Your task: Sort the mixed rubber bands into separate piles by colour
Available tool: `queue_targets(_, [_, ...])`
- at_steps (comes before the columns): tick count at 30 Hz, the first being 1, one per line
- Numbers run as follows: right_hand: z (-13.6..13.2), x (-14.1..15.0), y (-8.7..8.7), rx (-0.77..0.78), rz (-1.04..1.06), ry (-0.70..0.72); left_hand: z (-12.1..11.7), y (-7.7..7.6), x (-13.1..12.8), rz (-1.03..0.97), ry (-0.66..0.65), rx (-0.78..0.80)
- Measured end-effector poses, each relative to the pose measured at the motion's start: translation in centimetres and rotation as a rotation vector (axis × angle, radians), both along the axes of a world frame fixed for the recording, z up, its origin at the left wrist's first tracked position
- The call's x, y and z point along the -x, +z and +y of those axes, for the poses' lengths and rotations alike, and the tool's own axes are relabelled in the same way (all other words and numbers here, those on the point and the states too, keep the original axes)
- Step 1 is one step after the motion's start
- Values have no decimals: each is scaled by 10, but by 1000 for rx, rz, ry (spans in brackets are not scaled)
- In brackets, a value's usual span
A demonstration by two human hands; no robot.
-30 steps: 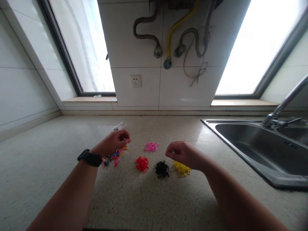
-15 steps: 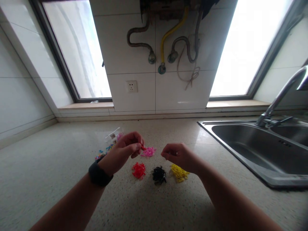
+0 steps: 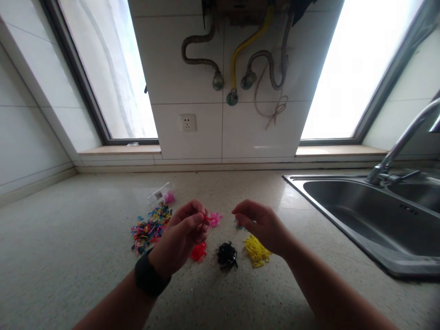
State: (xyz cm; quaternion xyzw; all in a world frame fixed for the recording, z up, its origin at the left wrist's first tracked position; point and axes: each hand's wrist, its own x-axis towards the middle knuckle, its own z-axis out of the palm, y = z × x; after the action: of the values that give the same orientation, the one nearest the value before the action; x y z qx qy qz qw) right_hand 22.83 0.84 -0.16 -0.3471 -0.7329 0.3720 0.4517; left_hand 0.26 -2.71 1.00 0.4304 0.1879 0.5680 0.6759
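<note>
My left hand (image 3: 188,224), with a dark watch at the wrist, pinches red rubber bands (image 3: 206,219) between thumb and fingertips. It hovers over the red rubber band pile (image 3: 198,252) and partly hides it. Just beyond those fingertips lies a pink pile (image 3: 215,220). My right hand (image 3: 256,220) has thumb and forefinger apart, with nothing visible between them. Beneath it a few blue bands (image 3: 238,224) show, mostly covered by the hand. A black pile (image 3: 227,255) and a yellow pile (image 3: 257,251) lie nearer to me.
Left of my left hand spreads a heap of mixed-colour bands (image 3: 148,233). Behind it lies a clear plastic bag (image 3: 160,194) with a pink ball-like item (image 3: 169,197). A steel sink (image 3: 343,215) with a tap (image 3: 395,151) is set into the counter at right.
My left hand has moved down and slightly right, still pinching red bands, uncovering more of the mixed heap. My right hand's fingers have parted, and blue bands now show under it.
</note>
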Motion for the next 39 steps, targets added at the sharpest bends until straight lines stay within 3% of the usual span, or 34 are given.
queue_targets(4, [6,-4,0,12,22,-48,-2,-2,1,-56,-109,-20])
queue_targets(10, [15,-6,-3,20,1,-81,-4,-2,-3,-55,-163,3])
queue_targets(25, [18,-10,-4,-71,-145,-127,-3,-9,-8,68,-134,21])
queue_targets(39, [11,-10,-4,-278,-475,-102,0,-7,-6,132,-121,-19])
